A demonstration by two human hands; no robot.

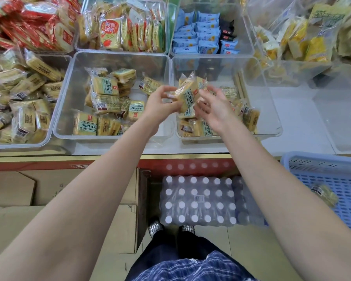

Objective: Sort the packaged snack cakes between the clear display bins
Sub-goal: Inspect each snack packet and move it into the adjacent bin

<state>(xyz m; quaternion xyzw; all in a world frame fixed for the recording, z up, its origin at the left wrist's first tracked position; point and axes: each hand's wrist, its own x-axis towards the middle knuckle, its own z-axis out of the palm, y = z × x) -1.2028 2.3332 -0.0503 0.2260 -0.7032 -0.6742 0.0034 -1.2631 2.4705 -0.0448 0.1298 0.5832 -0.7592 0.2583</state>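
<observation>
At nine o'clock a heaped bin (49,136) of yellow cakes sits against the middle bin (118,55), which is about half full of the same packets. Over the wall shared by that bin and the right bin (272,110), at roughly twelve o'clock from the person, the left hand (160,104) pinches a small stack of snack cakes (187,94) by its left edge. The right hand (213,108) cups the other side, fingers curled round the wrappers (probably to square the slippery stack before setting it down). The stack hangs above the right bin's near-left corner. At three o'clock lies a blue crate (344,179).
</observation>
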